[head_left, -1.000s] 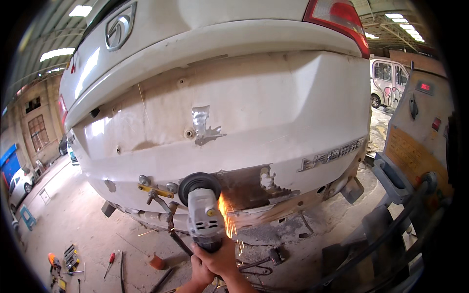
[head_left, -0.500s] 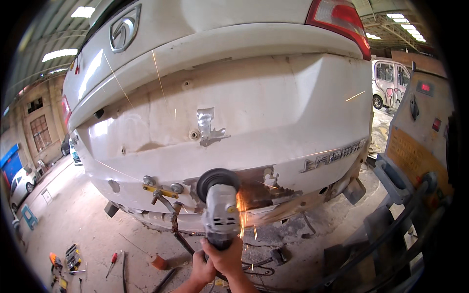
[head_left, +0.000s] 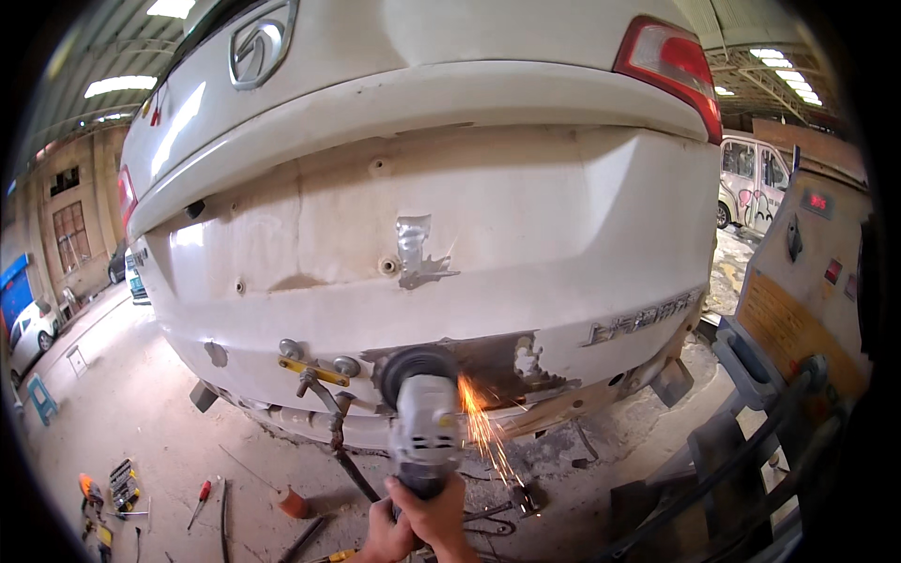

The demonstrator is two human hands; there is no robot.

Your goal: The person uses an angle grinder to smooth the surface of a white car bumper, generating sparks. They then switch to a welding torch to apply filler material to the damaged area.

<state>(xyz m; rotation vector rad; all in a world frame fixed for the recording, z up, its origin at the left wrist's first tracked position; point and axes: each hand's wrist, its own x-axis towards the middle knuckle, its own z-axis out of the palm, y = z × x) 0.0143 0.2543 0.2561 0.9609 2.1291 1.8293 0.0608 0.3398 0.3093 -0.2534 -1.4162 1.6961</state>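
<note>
I grip a grey angle grinder (head_left: 427, 422) with both hands, my right hand (head_left: 436, 511) around its dark body and my left hand (head_left: 387, 533) just left of it, also closed on it. The grinder's black disc (head_left: 408, 366) is on the lower rear panel of a white car (head_left: 563, 216), over a dark bare-metal patch (head_left: 474, 352), throwing orange sparks (head_left: 483, 427) down and rightward. Just left of the disc, a yellow bar tool (head_left: 319, 371) with round pads is fixed to the panel, with a cable running down.
At right stands a grey machine (head_left: 812, 263) with hanging cables and a red display. On the floor (head_left: 160, 422) lie a red screwdriver (head_left: 202, 497), a socket set (head_left: 122, 488), an orange tool (head_left: 89, 493) and hoses. A blue stool (head_left: 42, 399) and parked cars are farther back.
The grinder has moved right along the panel since one second ago, then slightly down in the picture. The car sits lower in view. The sparks now fan more diagonally to the lower right.
</note>
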